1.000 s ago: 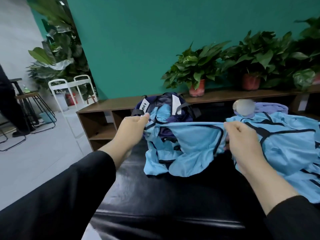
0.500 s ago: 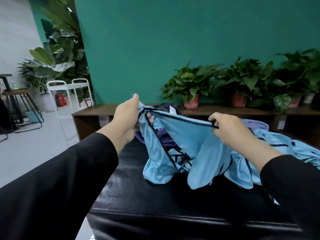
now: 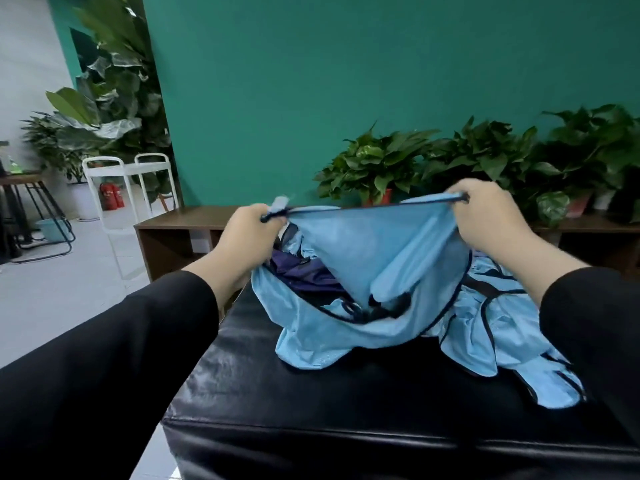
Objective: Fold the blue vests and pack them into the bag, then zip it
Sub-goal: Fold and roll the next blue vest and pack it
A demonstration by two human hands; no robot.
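Leftmost, the left hand (image 3: 247, 233) curls its fingers (image 3: 273, 220) around one end of the blue vest (image 3: 374, 251), pinching its dark trimmed edge. Below and just right of those fingers, a dark purple bag (image 3: 301, 271) shows only in part, the raised vest hiding its opening and contents. The right hand (image 3: 485, 216) grips the edge's other end, pulled taut between both hands. Beneath the right fingers (image 3: 457, 197), more blue vests (image 3: 485, 323) lie heaped on the black padded bench (image 3: 311, 403), partly cut off by the sleeve (image 3: 595, 323).

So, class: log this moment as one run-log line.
left hand: pinches vest edge | right hand: pinches same edge | blue vest: stretched above bench | bag: behind, unzipped state unclear
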